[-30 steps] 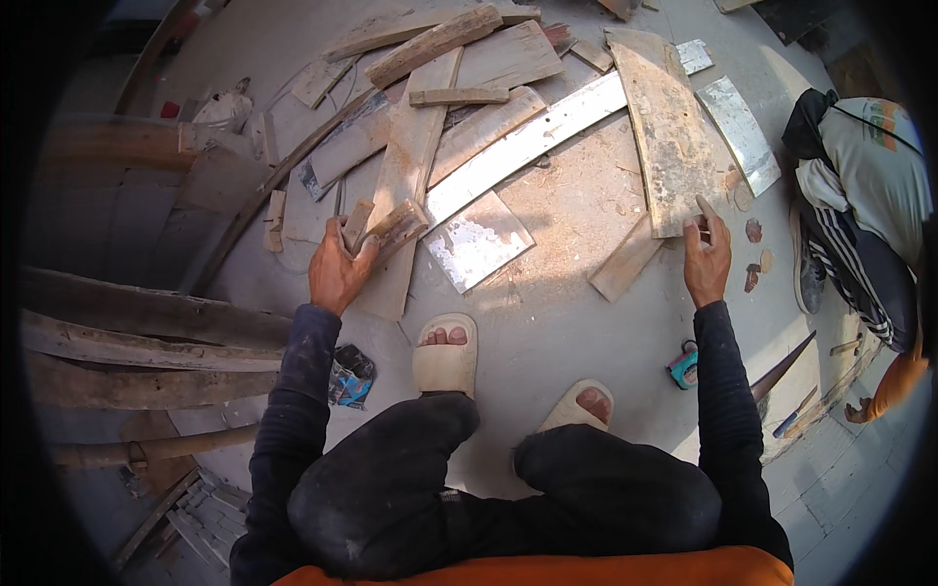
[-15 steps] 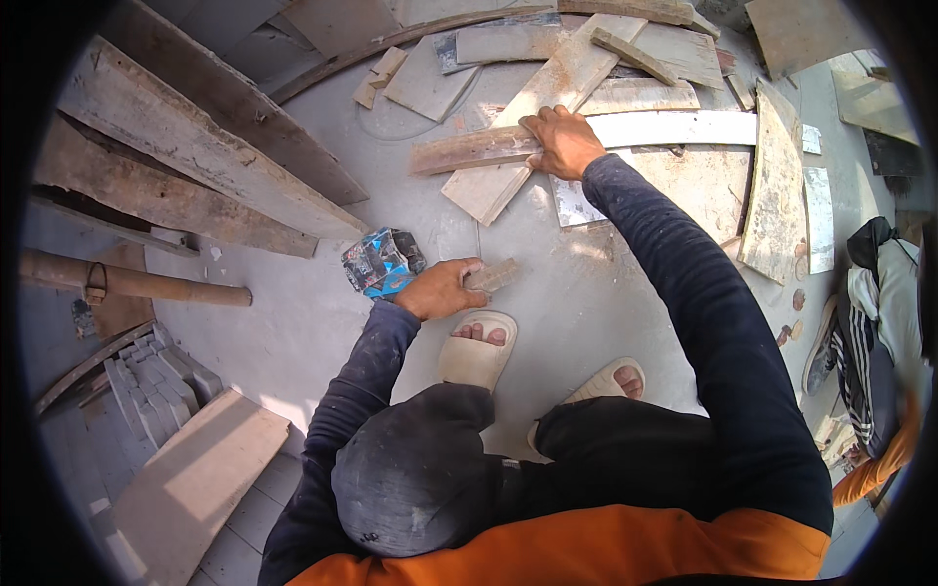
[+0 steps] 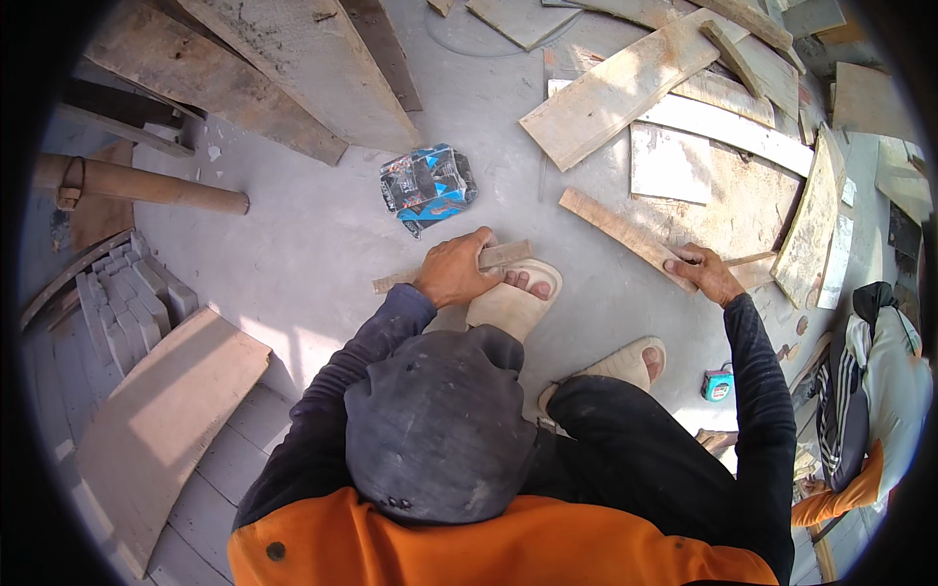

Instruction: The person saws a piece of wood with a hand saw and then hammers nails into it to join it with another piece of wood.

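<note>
My left hand (image 3: 455, 270) is closed around a short wooden strip (image 3: 506, 254) just above my left sandal (image 3: 513, 298); one end sticks out on either side of the fingers. My right hand (image 3: 711, 275) grips the near end of a longer flat wooden strip (image 3: 618, 232), which slants away to the far left over the grey floor. Beyond my left hand lies a crumpled black and blue package (image 3: 428, 186). A teal tape measure (image 3: 717, 385) rests on the floor beside my right forearm.
Loose boards (image 3: 625, 88) and a white strip (image 3: 728, 132) are piled at the far right. Long planks (image 3: 293, 68) lean at the far left, above a bamboo pole (image 3: 161, 195). Stacked grey blocks (image 3: 132, 308) and a board (image 3: 176, 420) lie left. Another person (image 3: 879, 391) is at the right edge.
My right hand has come nearer, off the far board pile, and brought the longer wooden strip with it. The left hand keeps its short strip. My view has shifted, bringing the tape measure into sight.
</note>
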The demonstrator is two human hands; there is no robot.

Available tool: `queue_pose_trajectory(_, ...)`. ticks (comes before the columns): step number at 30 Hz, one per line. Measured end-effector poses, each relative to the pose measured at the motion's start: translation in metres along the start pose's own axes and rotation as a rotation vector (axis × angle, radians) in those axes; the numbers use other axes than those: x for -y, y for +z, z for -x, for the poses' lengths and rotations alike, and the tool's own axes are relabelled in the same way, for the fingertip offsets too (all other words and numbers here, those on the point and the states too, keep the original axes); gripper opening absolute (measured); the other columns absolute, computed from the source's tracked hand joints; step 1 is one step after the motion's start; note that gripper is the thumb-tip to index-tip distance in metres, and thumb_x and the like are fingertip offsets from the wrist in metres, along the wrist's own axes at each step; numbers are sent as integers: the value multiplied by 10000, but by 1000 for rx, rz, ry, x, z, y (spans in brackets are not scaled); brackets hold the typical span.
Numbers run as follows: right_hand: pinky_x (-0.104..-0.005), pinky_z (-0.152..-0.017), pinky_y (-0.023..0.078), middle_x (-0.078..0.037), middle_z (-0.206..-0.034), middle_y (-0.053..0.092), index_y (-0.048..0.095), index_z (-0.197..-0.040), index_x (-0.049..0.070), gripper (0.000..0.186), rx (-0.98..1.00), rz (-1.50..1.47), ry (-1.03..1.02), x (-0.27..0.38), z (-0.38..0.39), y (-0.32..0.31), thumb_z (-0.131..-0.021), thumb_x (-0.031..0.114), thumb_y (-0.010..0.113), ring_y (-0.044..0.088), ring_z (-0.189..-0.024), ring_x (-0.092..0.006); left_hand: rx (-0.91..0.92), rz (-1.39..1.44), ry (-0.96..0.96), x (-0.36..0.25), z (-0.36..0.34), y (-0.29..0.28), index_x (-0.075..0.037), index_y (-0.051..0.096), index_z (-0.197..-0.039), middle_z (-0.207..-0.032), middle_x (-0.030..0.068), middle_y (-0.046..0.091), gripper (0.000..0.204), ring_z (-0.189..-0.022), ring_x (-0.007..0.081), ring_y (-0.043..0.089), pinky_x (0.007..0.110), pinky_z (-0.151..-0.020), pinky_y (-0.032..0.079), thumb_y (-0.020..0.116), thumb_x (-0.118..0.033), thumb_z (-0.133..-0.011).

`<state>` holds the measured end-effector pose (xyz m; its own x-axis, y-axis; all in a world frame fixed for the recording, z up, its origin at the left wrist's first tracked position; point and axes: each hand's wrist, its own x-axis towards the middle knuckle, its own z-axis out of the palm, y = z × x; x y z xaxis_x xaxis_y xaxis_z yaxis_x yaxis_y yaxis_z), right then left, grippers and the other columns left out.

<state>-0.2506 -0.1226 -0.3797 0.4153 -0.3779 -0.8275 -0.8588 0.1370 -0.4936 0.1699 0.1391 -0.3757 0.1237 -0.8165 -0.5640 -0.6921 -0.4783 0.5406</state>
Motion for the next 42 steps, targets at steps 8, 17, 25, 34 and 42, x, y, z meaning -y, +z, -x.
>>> queue_pose_trajectory(8,-481,-976,533,-163,-1164,705,759,-1192,43,290,-653,592,-285,59,-19,31,-1004,257,703,633,-1103,-376,-790,309,-292,103,13,-49,-21,699,-1163,-1025,141,794,405,-880,273,773,406,-773,588,821,-325,-924)
queue_pose_trajectory(17,-466,-1029,541,-230,-1259,723,717,-1353,46,366,-147,88,-702,220,-102,155,-1045,184,577,695,-1143,-413,-560,1044,-449,144,-20,-26,-73,688,-1187,-1019,14,743,351,-817,126,717,293,-651,527,838,-286,-952)
queue_pose_trajectory(25,-393,-1009,544,-194,-1283,742,661,-1471,83,457,29,-296,-485,242,-143,223,-1066,295,658,718,-1108,-296,-445,1148,-490,153,-5,-54,-85,676,-1161,-969,1,719,317,-780,126,696,291,-613,543,841,-210,-921)
queue_pose_trajectory(34,-464,-1122,485,-300,-1331,682,576,-1484,-21,700,-411,-380,-379,225,-122,219,-1024,498,675,636,-1297,-434,-227,650,-50,12,9,-78,-1,701,-1245,-953,-15,685,341,-756,77,569,264,-682,472,768,-148,-945)
queue_pose_trajectory(42,-486,-1137,460,-264,-1451,577,431,-1615,14,954,-522,-529,-536,235,-92,207,-969,669,680,568,-1342,-422,61,493,20,-18,-14,-73,37,562,-1486,-1315,119,700,546,-1146,207,667,353,-1034,509,704,-35,-963)
